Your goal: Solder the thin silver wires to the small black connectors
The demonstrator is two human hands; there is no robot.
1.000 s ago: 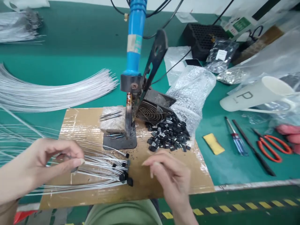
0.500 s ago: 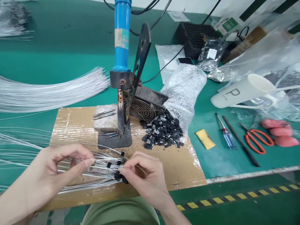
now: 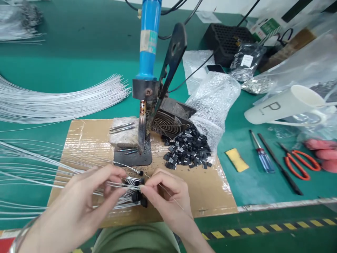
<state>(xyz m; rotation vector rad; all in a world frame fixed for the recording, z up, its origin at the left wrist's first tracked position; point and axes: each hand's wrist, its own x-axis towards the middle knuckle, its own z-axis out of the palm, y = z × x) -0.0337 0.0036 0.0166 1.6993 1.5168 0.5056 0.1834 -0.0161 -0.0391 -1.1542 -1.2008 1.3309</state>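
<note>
My left hand (image 3: 92, 200) is curled round several thin white wires, its thumb and forefinger a little apart where the wires pass between them. To its right, my right hand (image 3: 171, 200) pinches the tips of white wires (image 3: 133, 186) between thumb and forefinger. One loose thin strand crosses its fingers towards the wrist. Just beside and below the fingertips lie small black connectors (image 3: 135, 196) on the ends of other white wires. Another black connector (image 3: 141, 173) sits above them. The exact wire ends are hidden by my right fingertips.
A blue-handled soldering iron (image 3: 149, 52) hangs tip-down in a stand over the cardboard (image 3: 205, 193). Behind are a black fan (image 3: 171, 121) and a pile of black connectors (image 3: 188, 149). Rightward lie a yellow sponge (image 3: 237, 160), a screwdriver (image 3: 263, 158), pliers (image 3: 300, 161) and a mug (image 3: 286, 105).
My left hand has moved right along the wires, closer to my right hand, which keeps its pinch. The whole view has shifted slightly, so the bench things appear further right.
</note>
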